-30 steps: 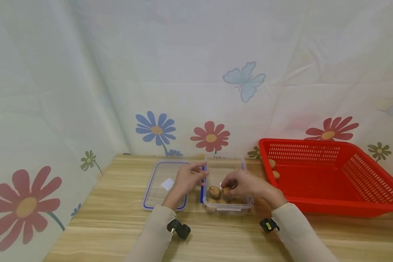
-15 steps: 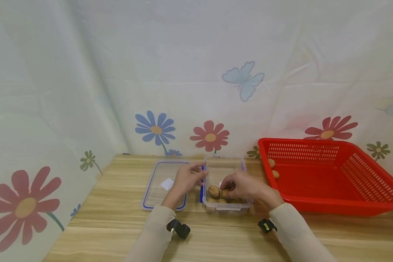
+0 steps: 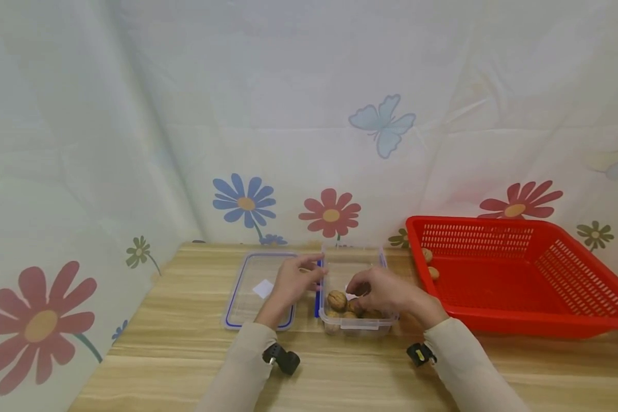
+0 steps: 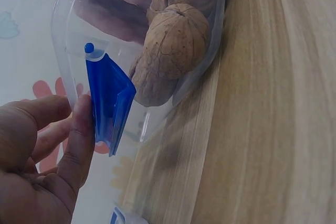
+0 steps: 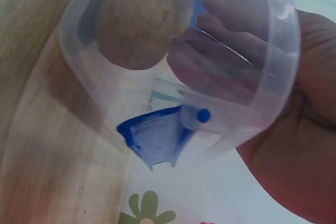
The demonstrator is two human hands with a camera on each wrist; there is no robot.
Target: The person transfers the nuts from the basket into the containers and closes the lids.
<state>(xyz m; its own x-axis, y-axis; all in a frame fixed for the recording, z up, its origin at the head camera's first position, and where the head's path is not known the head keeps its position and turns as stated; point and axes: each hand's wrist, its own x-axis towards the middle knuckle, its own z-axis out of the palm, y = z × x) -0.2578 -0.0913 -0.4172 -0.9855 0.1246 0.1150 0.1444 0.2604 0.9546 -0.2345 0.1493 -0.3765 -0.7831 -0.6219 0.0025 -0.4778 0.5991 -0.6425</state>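
Note:
A clear plastic container (image 3: 357, 327) with blue side clips stands on the wooden table and holds several walnuts (image 3: 337, 300). My left hand (image 3: 314, 273) holds its left side, thumb and fingers at the blue clip (image 4: 107, 100). My right hand (image 3: 359, 288) hovers inside the container just above the walnuts, fingers loosely bent and holding nothing. In the right wrist view those fingers (image 5: 220, 35) show through the clear wall, apart from a walnut (image 5: 135, 22). The left wrist view shows a walnut (image 4: 176, 38) pressed against the container's wall.
The container's flat lid (image 3: 252, 309), blue-rimmed, lies left of it under my left forearm. A red slotted basket (image 3: 525, 286) stands to the right with two walnuts (image 3: 433, 273) in its near-left corner. A flowered cloth hangs behind the table.
My right hand has let go of the walnut it held over the container and lifted slightly; that walnut now lies among the others. The left hand has stayed at the clip.

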